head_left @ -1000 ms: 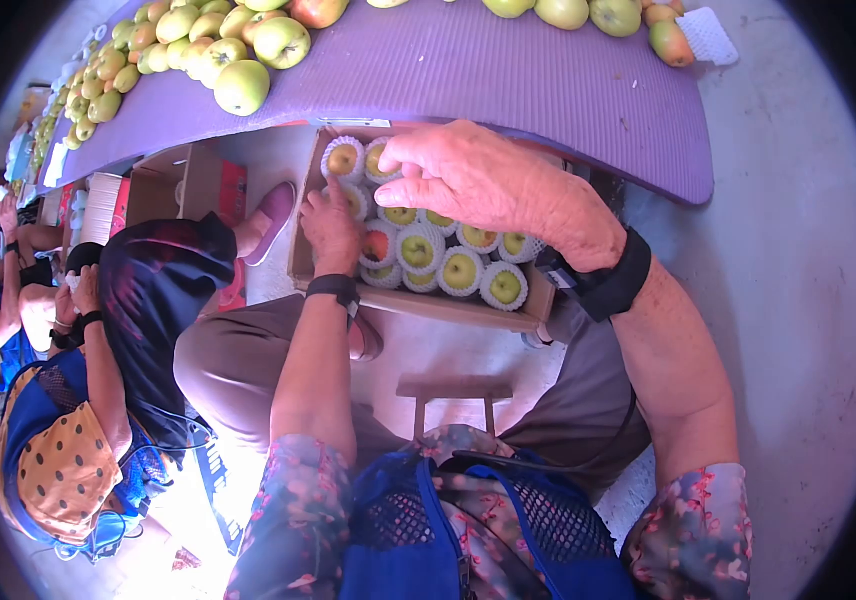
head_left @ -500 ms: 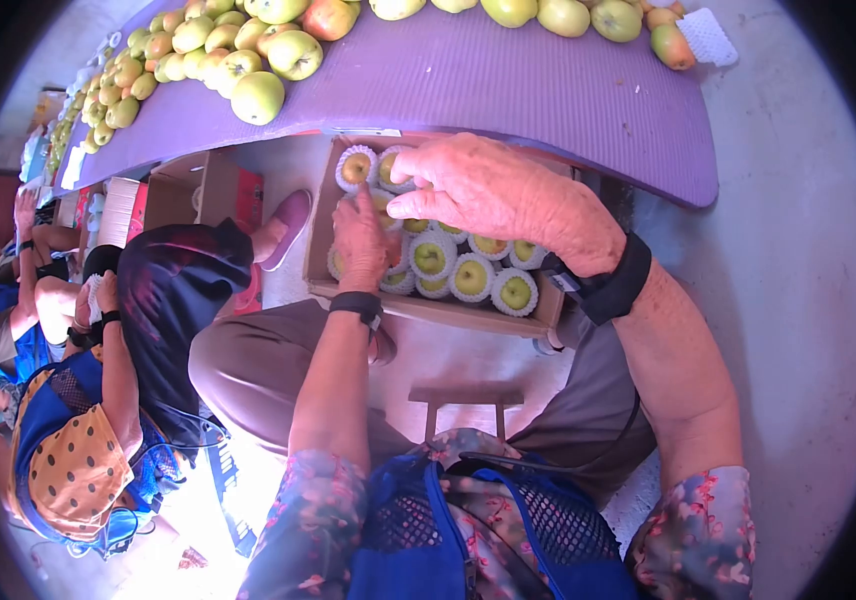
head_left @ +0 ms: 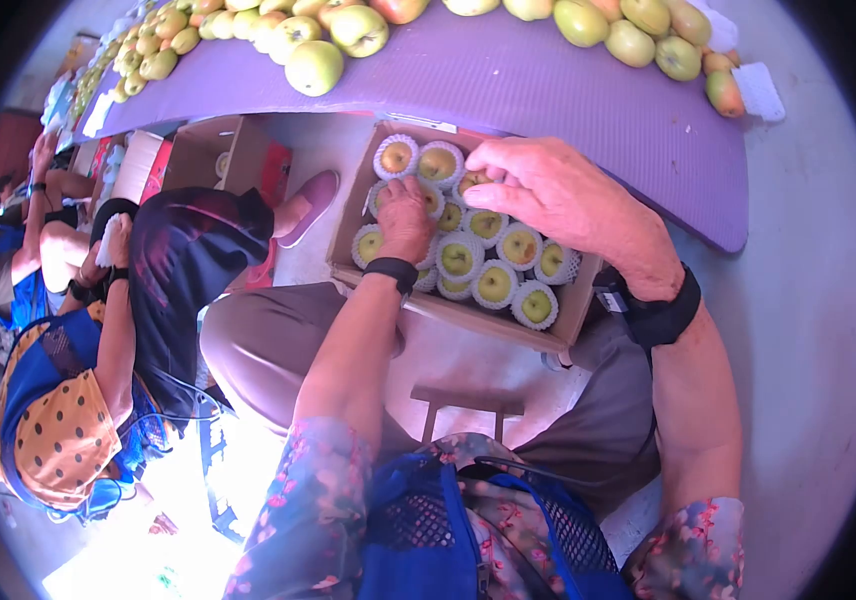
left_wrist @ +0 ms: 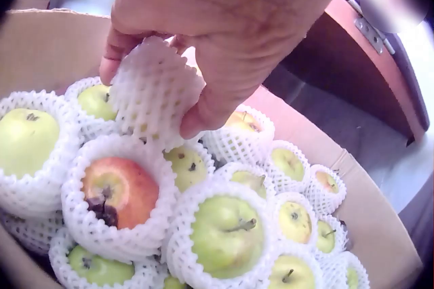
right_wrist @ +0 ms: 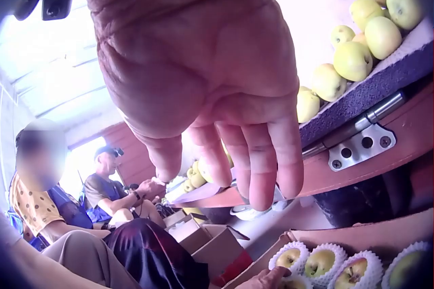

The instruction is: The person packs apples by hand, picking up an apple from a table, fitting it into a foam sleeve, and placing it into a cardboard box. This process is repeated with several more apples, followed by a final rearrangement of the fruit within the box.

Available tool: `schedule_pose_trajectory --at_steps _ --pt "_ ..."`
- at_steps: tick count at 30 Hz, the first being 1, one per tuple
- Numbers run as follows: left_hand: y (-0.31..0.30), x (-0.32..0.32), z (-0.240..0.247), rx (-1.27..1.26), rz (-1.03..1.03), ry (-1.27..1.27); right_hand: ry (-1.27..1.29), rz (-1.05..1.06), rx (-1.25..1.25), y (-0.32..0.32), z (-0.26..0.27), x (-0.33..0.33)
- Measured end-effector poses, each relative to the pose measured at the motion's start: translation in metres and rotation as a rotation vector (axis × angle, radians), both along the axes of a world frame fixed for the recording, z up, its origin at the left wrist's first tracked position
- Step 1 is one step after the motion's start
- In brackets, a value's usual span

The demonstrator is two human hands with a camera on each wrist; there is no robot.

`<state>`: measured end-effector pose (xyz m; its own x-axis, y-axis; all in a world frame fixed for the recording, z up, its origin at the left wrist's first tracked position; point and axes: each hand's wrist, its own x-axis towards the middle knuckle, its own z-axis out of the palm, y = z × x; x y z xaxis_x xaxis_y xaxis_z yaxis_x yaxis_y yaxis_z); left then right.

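Note:
A cardboard box (head_left: 468, 322) holds several apples in white foam nets. Over its left side, my left hand (head_left: 405, 222) grips a netted apple (left_wrist: 156, 89) between thumb and fingers; the net hides most of the fruit. Close by in the left wrist view lie a reddish apple (left_wrist: 129, 197) with a dark blemish and a green apple (left_wrist: 227, 235) with a stem. My right hand (head_left: 563, 195) hovers over the back right of the box, palm down, its fingers loosely extended and holding nothing.
A purple-matted table (head_left: 548, 90) borders the box's far side, with loose apples (head_left: 314, 68) along it. To my left a seated person (head_left: 58, 420) handles something white. An open carton (head_left: 203, 160) stands beyond that person's knee. A small stool (head_left: 468, 400) sits between my legs.
The head view has shifted, so the box appears farther right. My left hand has moved slightly right over the box, uncovering a front-left apple. The right hand still hovers over the box.

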<state>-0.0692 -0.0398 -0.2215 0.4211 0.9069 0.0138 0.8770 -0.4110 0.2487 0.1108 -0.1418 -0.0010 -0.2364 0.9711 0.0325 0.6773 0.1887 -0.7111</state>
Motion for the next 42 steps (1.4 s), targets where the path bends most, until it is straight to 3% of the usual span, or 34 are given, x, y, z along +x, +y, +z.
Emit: schedule_pose_trajectory --at_steps 4,13,31,42 --pt "0.004 0.001 -0.014 0.108 -0.021 0.007 -0.017 0.008 0.042 0.0 0.001 0.002" --pt "0.009 -0.002 -0.016 0.036 -0.073 -0.085 -0.018 0.012 0.091 0.002 -0.006 0.003" --pt "0.0 -0.001 -0.01 -0.182 -0.006 0.173 -0.23 0.011 0.045 0.004 -0.006 0.011" --pt "0.009 -0.003 -0.026 -0.22 -0.033 0.092 -0.247 0.043 0.082 0.01 -0.017 0.009"
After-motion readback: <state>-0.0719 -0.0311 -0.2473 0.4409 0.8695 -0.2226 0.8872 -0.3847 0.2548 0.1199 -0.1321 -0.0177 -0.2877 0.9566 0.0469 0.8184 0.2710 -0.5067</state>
